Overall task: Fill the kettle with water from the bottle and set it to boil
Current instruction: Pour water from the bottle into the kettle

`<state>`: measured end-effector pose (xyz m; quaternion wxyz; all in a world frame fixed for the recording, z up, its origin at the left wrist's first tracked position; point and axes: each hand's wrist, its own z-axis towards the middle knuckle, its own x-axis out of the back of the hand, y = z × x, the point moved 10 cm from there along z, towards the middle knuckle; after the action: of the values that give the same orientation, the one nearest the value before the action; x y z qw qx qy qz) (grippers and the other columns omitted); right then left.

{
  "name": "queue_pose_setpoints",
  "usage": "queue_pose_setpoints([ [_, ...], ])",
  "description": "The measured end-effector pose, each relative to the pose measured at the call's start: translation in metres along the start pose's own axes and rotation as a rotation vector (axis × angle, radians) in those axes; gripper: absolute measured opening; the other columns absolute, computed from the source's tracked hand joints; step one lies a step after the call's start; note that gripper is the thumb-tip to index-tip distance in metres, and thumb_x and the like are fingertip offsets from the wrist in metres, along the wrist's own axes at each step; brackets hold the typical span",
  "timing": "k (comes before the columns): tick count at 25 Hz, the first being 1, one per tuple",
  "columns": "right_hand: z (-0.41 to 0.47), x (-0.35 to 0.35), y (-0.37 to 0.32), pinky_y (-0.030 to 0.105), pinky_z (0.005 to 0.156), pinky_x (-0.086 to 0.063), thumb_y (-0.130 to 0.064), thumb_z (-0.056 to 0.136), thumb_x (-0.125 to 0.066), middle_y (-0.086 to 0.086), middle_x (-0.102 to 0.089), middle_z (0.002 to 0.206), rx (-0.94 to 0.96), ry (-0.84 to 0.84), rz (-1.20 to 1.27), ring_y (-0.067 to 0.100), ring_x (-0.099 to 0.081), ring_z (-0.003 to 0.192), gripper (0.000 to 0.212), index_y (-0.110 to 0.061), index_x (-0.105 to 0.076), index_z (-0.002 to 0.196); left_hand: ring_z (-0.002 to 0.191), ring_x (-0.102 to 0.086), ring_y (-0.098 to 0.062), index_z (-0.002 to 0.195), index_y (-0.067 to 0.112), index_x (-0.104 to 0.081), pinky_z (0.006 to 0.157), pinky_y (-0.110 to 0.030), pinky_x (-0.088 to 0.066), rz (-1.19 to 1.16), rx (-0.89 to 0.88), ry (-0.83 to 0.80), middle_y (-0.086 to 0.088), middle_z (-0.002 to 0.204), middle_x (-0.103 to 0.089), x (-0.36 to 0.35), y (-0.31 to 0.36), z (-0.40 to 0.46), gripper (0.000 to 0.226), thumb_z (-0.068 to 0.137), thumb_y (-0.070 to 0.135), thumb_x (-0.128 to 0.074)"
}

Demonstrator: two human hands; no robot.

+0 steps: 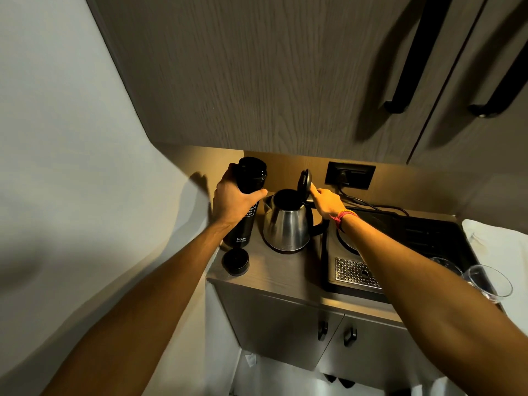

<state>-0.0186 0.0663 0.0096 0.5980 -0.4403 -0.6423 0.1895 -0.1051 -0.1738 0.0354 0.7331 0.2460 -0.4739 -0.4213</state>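
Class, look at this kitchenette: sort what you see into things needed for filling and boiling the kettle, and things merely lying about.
Needed:
kettle, lid up
black bottle, in the left hand
bottle cap
kettle base
wall socket
right hand, at the lid

Lying about:
glasses
drip grille
cupboard handles

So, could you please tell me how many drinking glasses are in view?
2: one clear drinking glass at the counter's right edge, another partly hidden behind the right forearm. Others may be hidden.

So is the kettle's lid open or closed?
Open. The lid stands up on its hinge above the kettle, the right hand touches it, and you can see the dark inside.
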Motion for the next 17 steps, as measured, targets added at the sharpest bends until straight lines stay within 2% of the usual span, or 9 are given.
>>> queue_pose_setpoints([
  [3,-0.005,0.002,-0.001,0.031,0.069,-0.038,-0.038,0.099,-0.026,0.007,-0.044,0.079,0.002,-0.01,0.017,0.014,-0.036,0.065,0.035,-0.021,-0.045,0.073,0.084,-0.067,-0.01,0.114,0.024,-0.055,0.072,-0.03,-0.059,0.068,0.0,-0.079,0.01,0.095,-0.066,-0.006,0.005,-0.008,0.064,0.062,0.045,-0.085],
  [5,0.018,-0.005,0.006,0.031,0.06,-0.032,-0.038,0.099,-0.026,0.006,-0.042,0.072,-0.005,-0.012,0.0,0.016,-0.035,0.059,0.042,-0.018,-0.041,0.066,0.084,-0.067,-0.012,0.114,0.026,-0.054,0.074,-0.033,-0.059,0.128,-0.005,-0.129,0.01,0.095,-0.066,-0.011,0.007,-0.011,0.065,0.06,0.047,-0.084],
  [8,0.033,-0.012,0.021,0.036,0.071,-0.037,-0.045,0.097,-0.025,0.012,-0.047,0.077,-0.032,-0.01,0.003,0.032,-0.053,0.078,0.049,-0.006,-0.052,0.086,0.09,-0.066,-0.018,0.12,0.024,-0.052,0.078,-0.035,-0.058,0.215,0.002,-0.19,0.004,0.103,-0.067,-0.019,0.006,-0.012,0.072,0.061,0.05,-0.082],
  [9,0.032,-0.011,0.023,0.036,0.075,-0.038,-0.045,0.097,-0.025,0.012,-0.046,0.075,-0.049,-0.003,0.047,0.03,-0.052,0.08,0.049,-0.007,-0.052,0.084,0.091,-0.066,-0.019,0.121,0.024,-0.051,0.078,-0.036,-0.058,0.239,0.013,-0.204,0.003,0.105,-0.067,-0.022,0.006,-0.012,0.073,0.06,0.051,-0.082],
  [11,0.025,-0.008,0.02,0.033,0.075,-0.036,-0.042,0.098,-0.026,0.007,-0.042,0.071,-0.037,0.006,0.074,0.02,-0.041,0.072,0.045,-0.013,-0.043,0.068,0.09,-0.065,-0.02,0.119,0.023,-0.05,0.078,-0.038,-0.058,0.296,0.03,-0.235,0.003,0.105,-0.066,-0.028,0.005,-0.014,0.072,0.061,0.051,-0.081],
  [13,0.023,-0.003,0.017,0.036,0.077,-0.038,-0.049,0.096,-0.024,0.013,-0.052,0.08,-0.036,0.02,0.05,0.022,-0.044,0.073,0.05,-0.017,-0.042,0.063,0.09,-0.063,-0.02,0.119,0.023,-0.048,0.077,-0.037,-0.057,0.358,0.034,-0.279,0.003,0.104,-0.065,-0.036,0.003,-0.015,0.07,0.064,0.052,-0.08],
  [15,0.032,-0.006,0.02,0.038,0.075,-0.035,-0.048,0.096,-0.025,0.017,-0.052,0.09,-0.032,-0.023,0.065,0.023,-0.045,0.068,0.05,-0.012,-0.047,0.07,0.09,-0.063,-0.021,0.12,0.022,-0.047,0.076,-0.035,-0.055,0.401,0.038,-0.318,0.002,0.104,-0.064,-0.044,-0.001,-0.016,0.07,0.066,0.053,-0.079],
  [17,0.03,-0.008,0.02,0.038,0.077,-0.034,-0.042,0.098,-0.028,0.018,-0.049,0.094,-0.011,-0.05,0.063,0.03,-0.046,0.075,0.043,-0.006,-0.048,0.085,0.092,-0.062,-0.021,0.122,0.021,-0.047,0.074,-0.034,-0.053,0.436,0.044,-0.341,0.0,0.107,-0.065,-0.049,-0.006,-0.017,0.071,0.067,0.054,-0.079],
])
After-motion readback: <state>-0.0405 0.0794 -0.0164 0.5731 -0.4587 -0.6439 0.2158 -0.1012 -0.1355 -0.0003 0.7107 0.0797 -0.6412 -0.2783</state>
